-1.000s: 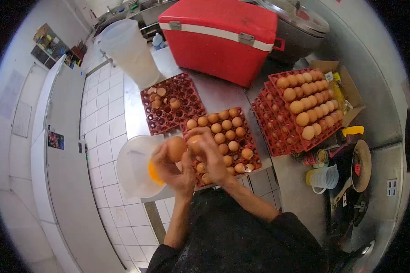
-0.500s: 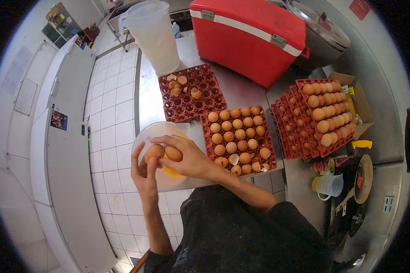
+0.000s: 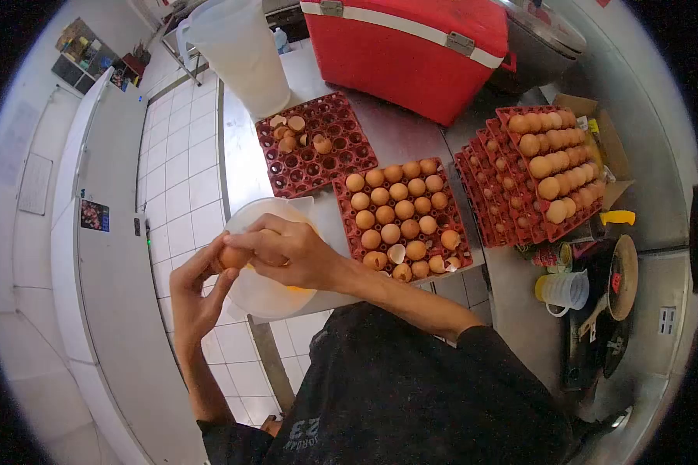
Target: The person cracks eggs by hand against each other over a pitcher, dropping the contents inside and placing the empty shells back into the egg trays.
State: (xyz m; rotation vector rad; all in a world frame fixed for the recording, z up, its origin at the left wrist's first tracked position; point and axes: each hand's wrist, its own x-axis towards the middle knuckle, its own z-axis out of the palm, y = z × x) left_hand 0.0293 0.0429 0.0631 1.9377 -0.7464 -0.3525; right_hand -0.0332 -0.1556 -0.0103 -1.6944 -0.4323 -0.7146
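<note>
My left hand is closed around a brown egg with its fingertips. My right hand is curled against the same egg from the other side, its fingers partly covering it. Whether a second egg lies inside the right hand is hidden. Both hands are over the left side of a translucent bowl, where some yellow egg shows beneath my right wrist. Right of the bowl, a red tray carries rows of brown eggs, with a few broken shells along its near edge.
Behind the bowl, another red tray holds several empty shells. A tall plastic jug and a red cooler box stand at the back. Stacked egg trays lean at the right, near a measuring jug and a pan.
Both hands have moved left, toward the bowl's left rim. Two eggs showed between my hands before; only one shows now. The view has shifted slightly.
</note>
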